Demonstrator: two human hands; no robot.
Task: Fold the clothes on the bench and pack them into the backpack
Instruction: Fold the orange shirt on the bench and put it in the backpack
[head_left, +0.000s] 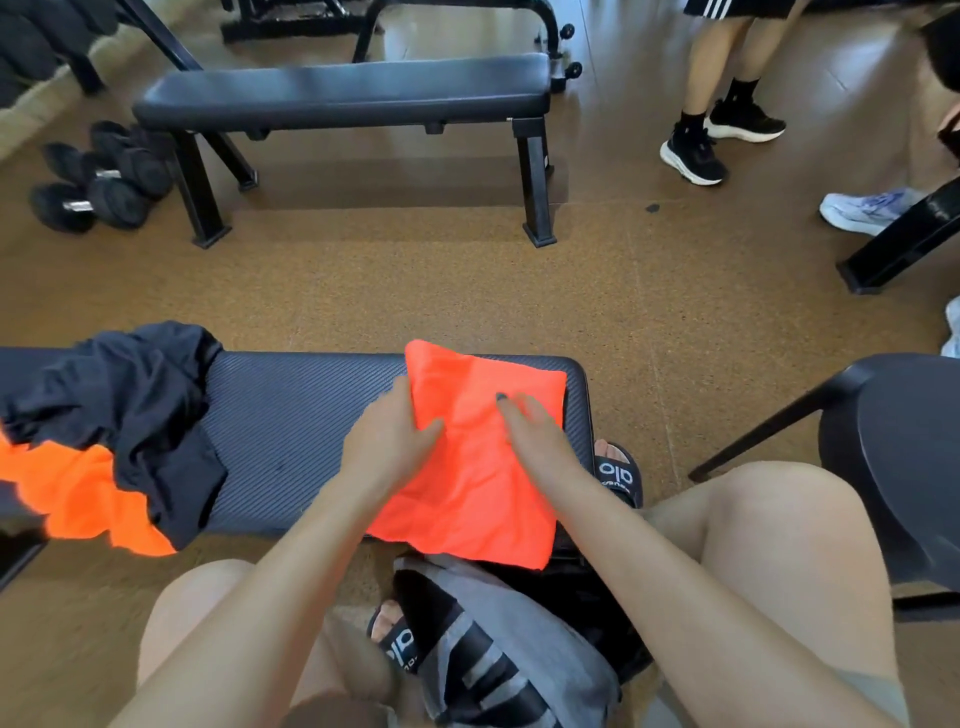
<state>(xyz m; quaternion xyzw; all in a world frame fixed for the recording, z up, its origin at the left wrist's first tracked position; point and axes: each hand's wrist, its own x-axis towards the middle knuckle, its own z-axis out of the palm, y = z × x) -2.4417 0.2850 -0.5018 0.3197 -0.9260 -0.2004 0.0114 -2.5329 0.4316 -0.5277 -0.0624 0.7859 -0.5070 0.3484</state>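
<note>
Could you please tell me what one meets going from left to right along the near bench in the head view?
Crumpled black and orange clothes → bare ribbed black bench pad → left hand at the edge of the folded bright orange garment → right hand resting on that garment.

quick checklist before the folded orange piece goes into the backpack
1. Orange garment folded flat into a rectangle: ok.
2. Left hand holds its left edge: ok.
3. Right hand has a grip: not ok, it rests flat on top.
4. Backpack within reach, on the floor between the feet: ok.
5. Backpack opening unzipped: cannot tell.
6. Other clothes done: not ok, the black and orange pile lies unfolded on the bench.
</note>
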